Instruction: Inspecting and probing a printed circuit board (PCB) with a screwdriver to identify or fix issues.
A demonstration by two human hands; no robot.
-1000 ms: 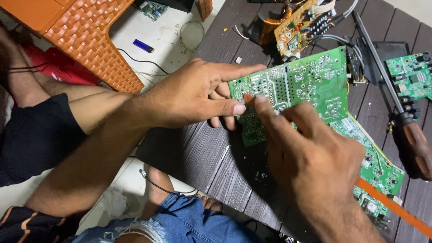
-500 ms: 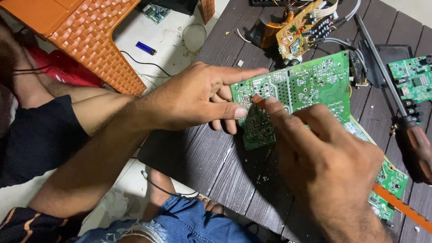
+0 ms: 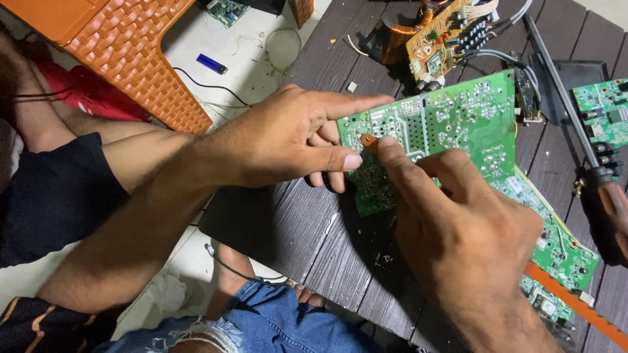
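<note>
Left hand (image 3: 288, 140) clamps the green board (image 3: 438, 131) by its left edge, thumb on top, fingers curled under, holding it solder side up just above the dark slatted table (image 3: 327, 242). Right hand (image 3: 458, 222) comes in from below, fingertip pressed onto the board beside a small orange part (image 3: 367, 140), which sits right at the tip of the left thumb; whether the right fingers pinch that part or only touch it, I cannot tell. The board hangs over the middle of the table, its lower left corner dipping toward the table's near edge.

Under the right wrist lies a second green board (image 3: 556, 255), with an orange strip (image 3: 575, 307) running off toward the table's right corner. A screwdriver (image 3: 589, 157) lies along the right edge. At the far edge sits a tan board (image 3: 445, 39) with a copper coil (image 3: 399, 33) and wires. Off the table's left side, an orange stool (image 3: 124, 46) and a blue lighter (image 3: 212, 63) are on the floor.
</note>
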